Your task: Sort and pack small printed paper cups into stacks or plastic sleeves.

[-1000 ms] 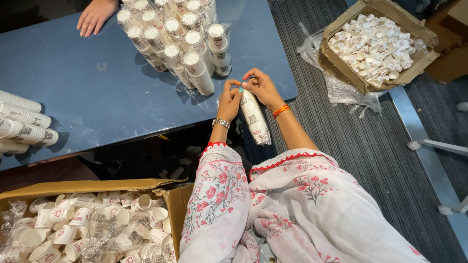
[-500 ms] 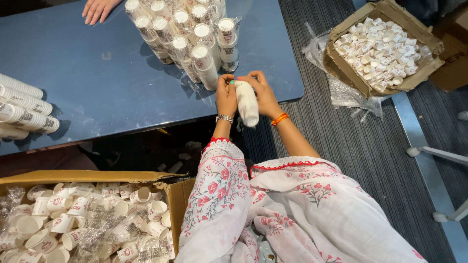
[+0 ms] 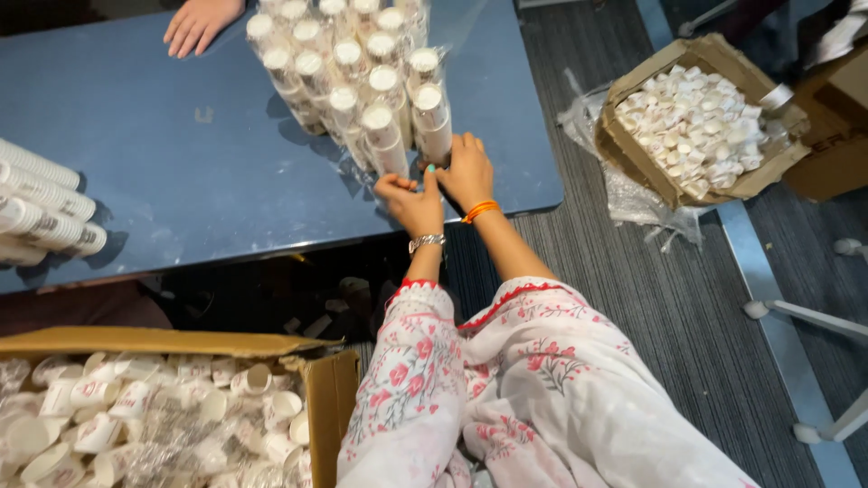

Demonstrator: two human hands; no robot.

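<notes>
A pile of white paper-cup stacks in clear plastic sleeves [image 3: 348, 81] lies on the blue table [image 3: 181, 172]. My right hand [image 3: 468, 170], with an orange bangle at the wrist, is closed over the near end of the rightmost sleeved cup stack [image 3: 432, 122], which rests against the pile. My left hand [image 3: 411, 203], with a silver bracelet, sits just beside it at the table's front edge. Its fingers curl at the near end of the neighbouring stack [image 3: 387, 143]; whether they grip it is hidden.
Another person's hand [image 3: 201, 23] rests on the table's far side. More sleeved stacks [image 3: 41, 208] lie at the table's left edge. A cardboard box of loose cups [image 3: 163, 411] stands bottom left and a second box [image 3: 701, 126] right, on crumpled plastic [image 3: 633, 194].
Both hands carried a sleeved cup stack up from below the table edge and laid it against the pile on the table.
</notes>
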